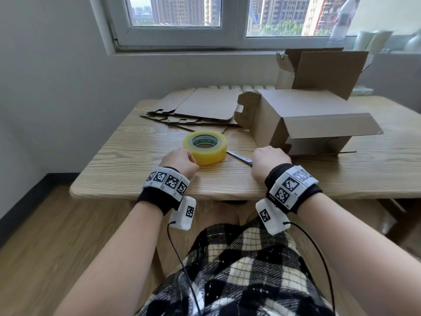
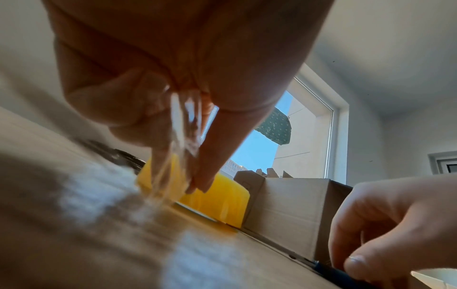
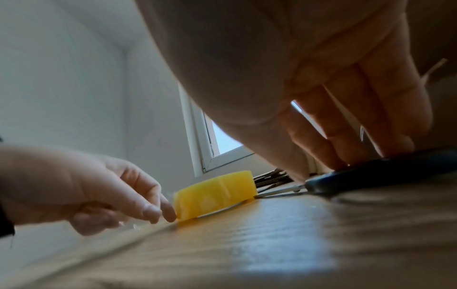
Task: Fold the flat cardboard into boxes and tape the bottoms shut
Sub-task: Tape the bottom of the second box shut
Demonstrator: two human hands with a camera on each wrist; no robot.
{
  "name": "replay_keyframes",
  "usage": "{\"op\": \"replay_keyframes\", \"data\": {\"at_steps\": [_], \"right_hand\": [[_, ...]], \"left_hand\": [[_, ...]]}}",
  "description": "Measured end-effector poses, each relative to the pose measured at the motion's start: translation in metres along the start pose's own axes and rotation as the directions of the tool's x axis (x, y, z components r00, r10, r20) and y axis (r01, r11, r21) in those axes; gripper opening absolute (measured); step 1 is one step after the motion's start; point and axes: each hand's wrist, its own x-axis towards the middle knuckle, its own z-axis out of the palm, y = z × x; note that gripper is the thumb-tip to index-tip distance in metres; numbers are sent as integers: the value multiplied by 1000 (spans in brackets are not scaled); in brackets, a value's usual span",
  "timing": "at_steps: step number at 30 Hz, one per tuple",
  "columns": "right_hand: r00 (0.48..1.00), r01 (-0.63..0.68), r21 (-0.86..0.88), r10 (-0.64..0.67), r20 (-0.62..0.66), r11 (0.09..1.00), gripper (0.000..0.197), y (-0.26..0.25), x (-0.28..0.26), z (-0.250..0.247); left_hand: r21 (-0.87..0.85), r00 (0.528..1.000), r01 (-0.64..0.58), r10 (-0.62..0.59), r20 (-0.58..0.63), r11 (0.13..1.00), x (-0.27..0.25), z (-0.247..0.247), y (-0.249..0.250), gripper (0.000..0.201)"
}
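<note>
My left hand (image 1: 180,161) pinches the limp, sticky free end (image 2: 181,135) of the tape roll (image 1: 205,148), probably best held by its tip; my right hand (image 1: 271,160) grips scissors (image 1: 239,157) beside the roll, the light, stiff box (image 1: 303,106) behind it.

Both forearms reach forward, wrists low. Left hand (image 1: 180,161) pinches tape end (image 2: 178,136) with thumb and forefinger; right hand (image 1: 270,163) is curled, fingertips gripping scissors handle (image 3: 371,176).
</note>
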Motion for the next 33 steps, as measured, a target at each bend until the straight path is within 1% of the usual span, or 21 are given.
{"op": "replay_keyframes", "data": {"at_steps": [4, 6, 10, 16, 20, 23, 26, 29, 31, 33], "right_hand": [[1000, 2, 65, -3, 20, 998, 6, 0, 2, 2], [1000, 1, 75, -2, 15, 997, 8, 0, 3, 4], [1000, -2, 32, 2, 5, 999, 16, -1, 2, 7], [998, 44, -1, -44, 33, 999, 11, 5, -7, 4], [997, 72, -31, -72, -11, 997, 3, 11, -19, -9], [989, 86, -52, -92, -118, 995, 8, 12, -26, -22], [954, 100, -92, -122, -275, 991, 6, 8, -30, -33], [885, 123, -147, -176, -431, 981, 20, -2, -31, -40], [838, 180, -218, -265, -476, 959, 27, -12, -29, -46], [807, 233, -317, -365, -464, 919, 29, -23, -22, -56]], "left_hand": [[20, 1000, -10, 10, 0, 1000, 3, -1, 1, 8], [23, 1000, -16, 16, -1, 1000, 3, -1, 1, 7], [25, 1000, -14, 14, -14, 1000, 6, -3, -3, 10], [47, 1000, -22, 22, -3, 999, 8, -9, -5, 10], [67, 1000, -25, 24, 15, 997, 8, -9, -8, 8], [74, 999, -28, 26, 29, 997, 6, -6, -7, 5], [71, 999, -26, 23, 38, 997, 7, -4, -6, 7], [75, 998, -28, 24, 54, 997, 7, -6, -8, 8], [82, 998, -22, 17, 58, 996, 7, -8, -11, 2], [87, 999, -14, 9, 54, 996, 7, -10, -13, 10]]}}
